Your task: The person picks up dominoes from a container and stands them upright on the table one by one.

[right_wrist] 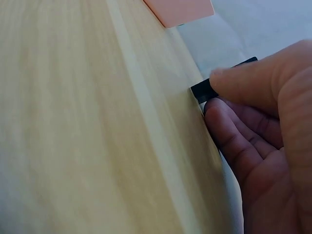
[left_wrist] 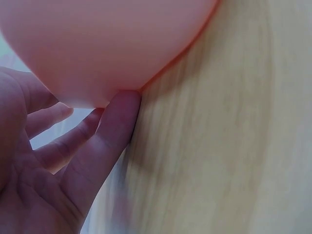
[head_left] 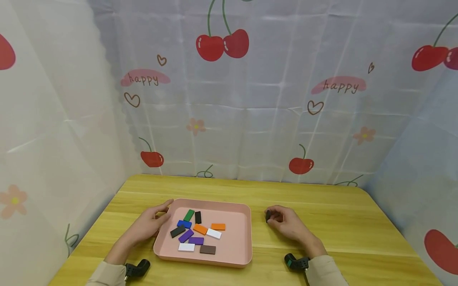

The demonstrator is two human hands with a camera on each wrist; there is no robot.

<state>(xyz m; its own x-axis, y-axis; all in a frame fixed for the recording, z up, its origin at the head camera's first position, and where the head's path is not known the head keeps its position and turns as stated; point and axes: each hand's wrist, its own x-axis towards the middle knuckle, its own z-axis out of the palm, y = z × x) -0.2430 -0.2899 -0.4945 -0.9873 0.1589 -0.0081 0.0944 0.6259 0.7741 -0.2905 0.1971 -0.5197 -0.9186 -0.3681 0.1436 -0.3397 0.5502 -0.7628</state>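
My left hand [head_left: 146, 223] lies along the left wall of a shallow pink tray [head_left: 240, 234]. Its fingers are fairly straight and touch the tray's outer side; in the left wrist view the thumb [left_wrist: 117, 117] meets the wall low down. To the right of the tray, my right hand [head_left: 286, 223] pinches a small black domino block [right_wrist: 204, 90] between thumb and fingers, just over the table. Inside the tray lie several flat domino blocks, among them a green one [head_left: 189, 215], a blue one [head_left: 184, 224], an orange one [head_left: 218, 227] and a brown one [head_left: 208, 249].
The yellow wood-grain table [head_left: 322, 210] extends around the tray on every side. A pale curtain [head_left: 243, 139] printed with cherries rises behind the table, with similar sheets at left and right. Each wrist wears a black camera, such as the right one [head_left: 295, 262].
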